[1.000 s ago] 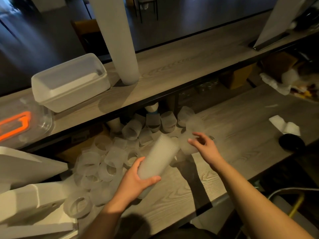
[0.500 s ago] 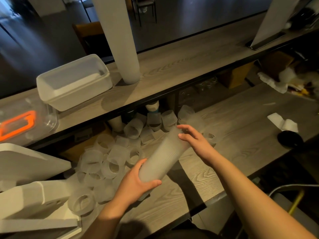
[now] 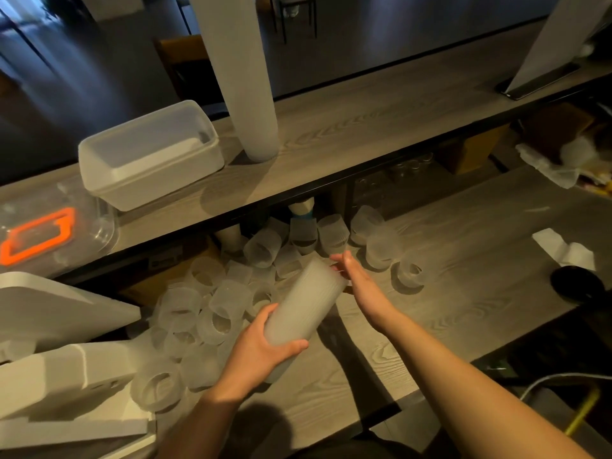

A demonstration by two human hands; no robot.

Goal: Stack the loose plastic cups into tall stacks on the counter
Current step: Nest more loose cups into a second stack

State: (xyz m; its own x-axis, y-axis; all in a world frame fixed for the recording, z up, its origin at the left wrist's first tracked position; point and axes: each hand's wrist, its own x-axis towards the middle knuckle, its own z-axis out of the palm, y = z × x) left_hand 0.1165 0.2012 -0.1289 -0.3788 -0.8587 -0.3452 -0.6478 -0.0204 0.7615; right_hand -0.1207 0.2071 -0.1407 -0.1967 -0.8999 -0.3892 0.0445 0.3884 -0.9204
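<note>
A stack of frosted plastic cups [image 3: 303,304] is held tilted over the lower counter [image 3: 463,293]. My left hand [image 3: 261,354] grips its lower end. My right hand [image 3: 359,281] has straight fingers pressed against the stack's top rim. Several loose frosted cups [image 3: 218,303] lie scattered on the counter to the left and behind the stack, with a few more [image 3: 409,271] to the right of my right hand. A tall finished stack [image 3: 241,77] stands on the upper shelf.
A white lidded plastic box [image 3: 149,157] and a clear container with an orange lid [image 3: 43,233] sit on the upper shelf [image 3: 364,127]. White foam pieces [image 3: 63,369] lie at the left. Crumpled paper [image 3: 563,250] and a black round object [image 3: 576,283] lie at the right.
My right hand brought a cup from the right onto the top of the held stack and now presses on its rim. The stack has grown longer. My left hand keeps its grip.
</note>
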